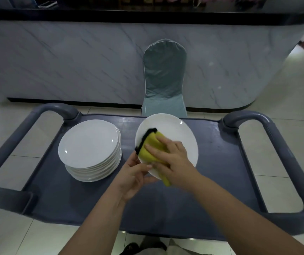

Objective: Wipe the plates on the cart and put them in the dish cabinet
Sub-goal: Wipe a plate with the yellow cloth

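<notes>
**Head view: one plate held tilted over the cart and pressed with a cloth**

The fingers [158,151] of the right hand [173,159] lie nearly straight and spread, pressing a folded yellow cleaning cloth with a black edge [152,144] flat against the face of a round white ceramic plate [176,131]. The left hand [134,173] grips that plate at its near rim, with the thumb on the upper face touching the cloth's edge and the other fingers curled underneath. The plate is tilted, its far rim raised, and it is held above the middle of the surface of a grey-blue plastic cart [211,162].

To the left, apart from the held plate, a stack of white round plates [89,142] stands on the same surface. A thick grey looped handle [9,144] closes each end of the cart. Beyond the cart a chair in a pale teal fabric cover [164,80] stands against a counter front of grey-veined marble panels [74,61], on a floor of pale square tiles [294,89].
</notes>
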The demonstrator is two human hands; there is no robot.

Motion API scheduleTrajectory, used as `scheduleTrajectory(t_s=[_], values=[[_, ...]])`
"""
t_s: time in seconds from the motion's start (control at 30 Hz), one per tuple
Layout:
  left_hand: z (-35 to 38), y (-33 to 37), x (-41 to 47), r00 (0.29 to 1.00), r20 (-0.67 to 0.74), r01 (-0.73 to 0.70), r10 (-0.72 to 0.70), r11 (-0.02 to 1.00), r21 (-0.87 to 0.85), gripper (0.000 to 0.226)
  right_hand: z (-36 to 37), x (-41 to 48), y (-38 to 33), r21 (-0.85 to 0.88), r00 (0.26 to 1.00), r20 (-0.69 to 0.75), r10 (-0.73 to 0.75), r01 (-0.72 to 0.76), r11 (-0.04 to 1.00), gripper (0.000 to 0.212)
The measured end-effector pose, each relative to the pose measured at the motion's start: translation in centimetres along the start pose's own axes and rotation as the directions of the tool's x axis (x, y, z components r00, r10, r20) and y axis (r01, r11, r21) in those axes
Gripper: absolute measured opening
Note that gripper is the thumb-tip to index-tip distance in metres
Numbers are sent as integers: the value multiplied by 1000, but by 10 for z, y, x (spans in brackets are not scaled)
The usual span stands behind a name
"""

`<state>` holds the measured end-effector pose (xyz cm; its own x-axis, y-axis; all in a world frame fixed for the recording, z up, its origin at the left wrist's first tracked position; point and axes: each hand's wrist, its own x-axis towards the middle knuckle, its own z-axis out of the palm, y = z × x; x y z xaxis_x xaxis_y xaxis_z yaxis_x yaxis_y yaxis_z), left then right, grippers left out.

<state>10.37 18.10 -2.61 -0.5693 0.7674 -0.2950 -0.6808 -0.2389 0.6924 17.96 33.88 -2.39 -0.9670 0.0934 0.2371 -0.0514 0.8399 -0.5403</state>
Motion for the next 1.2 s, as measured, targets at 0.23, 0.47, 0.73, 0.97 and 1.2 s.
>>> scheduleTrajectory(t_s=[0.23,0.47,0.73,0.97,1.2], values=[[5,8,0,994,-97,-60,56,997,-40,55,-18,39,54,-90,938,-210,276,-300,950,47],[-4,10,3,998,-41,-43,44,999,21,57,16,10,-2,94,995,-80,52,-44,995,51],[-28,59,10,970,-220,-17,99,938,347,39,-22,68,59,376,721,-423,548,-411,830,44],[-16,117,50,871,-55,-125,488,328,937,18,-37,129,-32,289,799,-493,345,-224,931,39],[-21,148,50,847,207,-219,490,-34,975,20,-52,124,-54,-129,924,98,370,-357,925,87]])
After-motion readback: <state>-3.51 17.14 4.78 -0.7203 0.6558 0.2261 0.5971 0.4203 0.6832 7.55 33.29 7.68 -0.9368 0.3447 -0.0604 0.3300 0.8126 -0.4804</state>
